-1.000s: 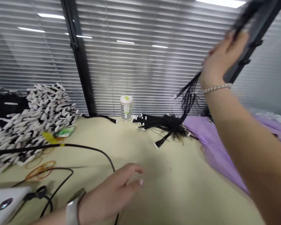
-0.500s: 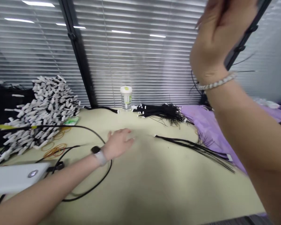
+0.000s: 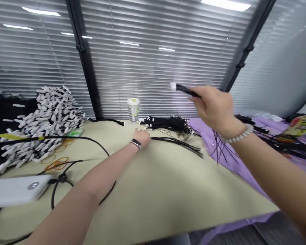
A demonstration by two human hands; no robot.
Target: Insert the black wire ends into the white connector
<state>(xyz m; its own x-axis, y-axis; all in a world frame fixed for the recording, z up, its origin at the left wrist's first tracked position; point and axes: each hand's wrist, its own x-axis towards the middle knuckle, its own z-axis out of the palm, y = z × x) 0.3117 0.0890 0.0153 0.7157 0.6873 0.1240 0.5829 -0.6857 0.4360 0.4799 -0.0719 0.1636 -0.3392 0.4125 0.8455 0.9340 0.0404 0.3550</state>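
My left hand [image 3: 142, 136] is closed over the end of a thin bundle of black wires [image 3: 180, 142] on the pale table; the fingers cover that end, and the loose wires fan out to the right. Raised above the table's right side, my right hand [image 3: 214, 107] is shut on another bundle of black wires [image 3: 185, 90]. A white connector [image 3: 173, 86] sticks out to the left of its fingers, and thin wire ends hang beneath the palm. Behind my left hand lies a larger pile of black wires [image 3: 169, 124] with white connectors.
A big heap of white-tipped cables [image 3: 57, 117] is at left, near orange rubber bands [image 3: 56, 164] and a white power bank [image 3: 17, 191] with a black cord. A lidded tub [image 3: 133, 110] stands by the blinds. Purple sheeting [image 3: 209, 132] with more cables covers the right.
My right hand has come down from the upper right and now shows a wire bundle in it. My left hand has reached forward and right onto the wires on the table.
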